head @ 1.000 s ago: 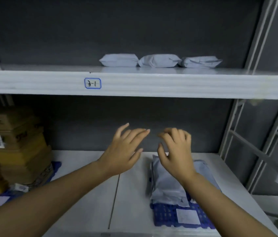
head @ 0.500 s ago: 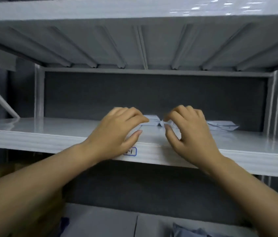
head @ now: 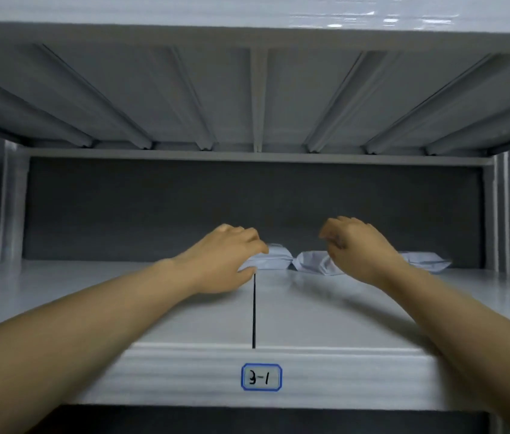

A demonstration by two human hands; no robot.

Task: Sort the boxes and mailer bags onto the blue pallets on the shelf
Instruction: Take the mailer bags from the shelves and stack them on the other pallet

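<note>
Left hand (head: 225, 261) brackets the end of the left mailer bag (head: 274, 261) at frame centre, grip uncertain; right hand (head: 360, 249) hovers loosely curled, empty, over the middle bag (head: 311, 263). Both bags look light, soft and slippery, so pinching an edge seems best.

Shelf board (head: 341, 317), mid-frame. At its rear, one row, centre to right of frame — left mailer bag (head: 274, 261), middle mailer bag (head: 313, 263), right mailer bag (head: 426, 263). Label (head: 261, 377) on its front edge, lower centre.

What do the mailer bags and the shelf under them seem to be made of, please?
The mailer bags: probably thin plastic film, matte pale grey; soft creases and puffy shape. The shelf: apparently painted sheet metal, semi-gloss; reflections, folded front lip, panel seam.
</note>
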